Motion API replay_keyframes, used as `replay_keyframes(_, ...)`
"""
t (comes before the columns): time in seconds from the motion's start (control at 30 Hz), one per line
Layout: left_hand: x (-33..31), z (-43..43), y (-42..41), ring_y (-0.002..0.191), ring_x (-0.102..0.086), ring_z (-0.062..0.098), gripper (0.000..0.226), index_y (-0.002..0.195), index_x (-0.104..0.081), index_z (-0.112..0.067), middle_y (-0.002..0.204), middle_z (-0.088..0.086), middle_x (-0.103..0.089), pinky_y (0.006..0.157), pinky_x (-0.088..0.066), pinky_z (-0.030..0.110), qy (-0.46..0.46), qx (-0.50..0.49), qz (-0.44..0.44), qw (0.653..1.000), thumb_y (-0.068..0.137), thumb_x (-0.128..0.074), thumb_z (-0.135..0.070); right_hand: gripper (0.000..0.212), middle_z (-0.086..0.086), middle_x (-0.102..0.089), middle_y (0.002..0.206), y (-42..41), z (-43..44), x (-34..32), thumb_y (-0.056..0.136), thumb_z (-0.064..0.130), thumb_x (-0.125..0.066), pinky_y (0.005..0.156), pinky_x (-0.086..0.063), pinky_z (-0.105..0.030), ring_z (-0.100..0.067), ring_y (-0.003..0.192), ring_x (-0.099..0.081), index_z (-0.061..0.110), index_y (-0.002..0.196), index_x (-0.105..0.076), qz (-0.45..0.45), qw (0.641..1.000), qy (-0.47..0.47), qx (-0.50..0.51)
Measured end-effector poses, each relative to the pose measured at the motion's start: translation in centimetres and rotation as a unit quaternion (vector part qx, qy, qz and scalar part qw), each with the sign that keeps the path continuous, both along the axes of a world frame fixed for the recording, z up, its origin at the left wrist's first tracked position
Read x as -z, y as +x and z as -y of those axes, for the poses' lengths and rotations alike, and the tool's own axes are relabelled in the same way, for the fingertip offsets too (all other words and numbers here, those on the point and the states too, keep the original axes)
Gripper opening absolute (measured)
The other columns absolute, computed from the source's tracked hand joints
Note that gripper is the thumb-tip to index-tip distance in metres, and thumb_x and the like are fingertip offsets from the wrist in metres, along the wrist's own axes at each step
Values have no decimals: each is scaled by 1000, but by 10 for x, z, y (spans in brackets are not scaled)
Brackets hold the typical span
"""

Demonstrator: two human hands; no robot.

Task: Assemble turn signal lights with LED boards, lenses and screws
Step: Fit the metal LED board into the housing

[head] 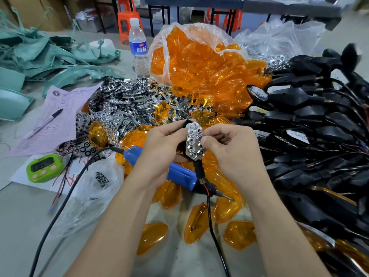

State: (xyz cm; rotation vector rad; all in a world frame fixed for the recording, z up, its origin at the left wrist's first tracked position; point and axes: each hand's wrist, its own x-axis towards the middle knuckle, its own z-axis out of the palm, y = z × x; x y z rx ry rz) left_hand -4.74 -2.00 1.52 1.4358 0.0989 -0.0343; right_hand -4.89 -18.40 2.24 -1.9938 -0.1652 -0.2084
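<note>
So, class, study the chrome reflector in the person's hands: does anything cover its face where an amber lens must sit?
Nothing visible covers it. The left hand grips the light from the left, and the right hand pinches the right edge of the reflector; the face between them is bare.

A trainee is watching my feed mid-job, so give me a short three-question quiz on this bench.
1. True or false: the blue electric screwdriver is held in a hand.
2. What do the left hand and right hand grip? A) amber plastic lens B) chrome honeycomb reflector in its black housing C) clear water bottle
3. The green digital timer lies to the person's ____.
Key: 1 false; 2 B; 3 left.
</note>
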Motion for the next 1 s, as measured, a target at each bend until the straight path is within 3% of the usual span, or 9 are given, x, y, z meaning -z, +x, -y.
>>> replay_keyframes(0.17,1,-7,-2,94,-76,31,27,118,-76,-17,109,14,-78,73,-65,47,-61,35,-28,997,108,-51,-23,14,26,-72,75,1,-3,0,85,25,-83,65,-56,-18,3,73,-69,37,78,-79,36,997,-38,60)
replay_keyframes(0.3,1,-6,-1,93,-76,31,22,119,-74,-13,108,14,-78,77,-65,52,-64,36,-14,997,104,-60,-19,6,22,-72,71,-3,-14,5,83,27,-83,67,-62,-25,3,70,-70,32,85,-81,59,992,-8,107)
replay_keyframes(0.4,4,-5,0,84,-77,25,24,107,-75,-23,96,5,-79,66,-66,45,-60,19,-3,998,96,-67,-3,7,21,-72,71,-4,-18,11,82,28,-83,78,-61,-36,-1,70,-70,32,83,-78,59,990,11,126)
replay_keyframes(0.5,5,-5,2,83,-76,25,30,110,-77,-22,102,9,-79,63,-64,39,-42,14,5,999,95,-65,1,11,26,-71,77,-6,-20,14,85,27,-79,66,-52,-13,3,73,-69,37,79,-75,64,992,36,107)
replay_keyframes(0.53,5,-6,2,86,-76,26,30,116,-76,-18,105,11,-78,64,-64,41,-42,15,7,999,96,-63,1,12,27,-72,81,-7,-21,14,87,30,-76,67,-52,-11,4,78,-69,40,80,-73,53,993,40,95)
replay_keyframes(0.67,3,-9,4,79,-73,24,33,124,-74,-12,101,7,-79,53,-60,30,-35,24,20,999,98,-58,2,12,23,-76,86,-10,-23,13,91,36,-67,83,-61,-40,-4,85,-73,45,88,-73,6,996,61,57)
replay_keyframes(0.83,6,-8,2,90,-73,20,36,128,-73,-24,113,4,-78,69,-65,42,-33,49,61,996,102,-58,-5,40,32,-73,81,-21,-25,7,92,18,-73,69,-57,-14,3,79,-73,56,79,-70,70,992,66,84)
replay_keyframes(0.93,7,2,-3,97,-72,6,37,125,-70,-41,110,-11,-77,70,-61,29,27,80,80,993,97,-60,-19,35,34,-73,80,-26,-32,6,92,15,-75,70,-58,-14,5,79,-73,50,90,-75,86,983,100,128)
replay_keyframes(1.0,9,8,-4,98,-72,6,34,126,-68,-36,108,-11,-76,73,-59,28,38,75,80,993,96,-59,-25,24,34,-73,80,-26,-34,5,92,16,-76,75,-62,-23,6,81,-73,38,100,-81,83,979,115,149)
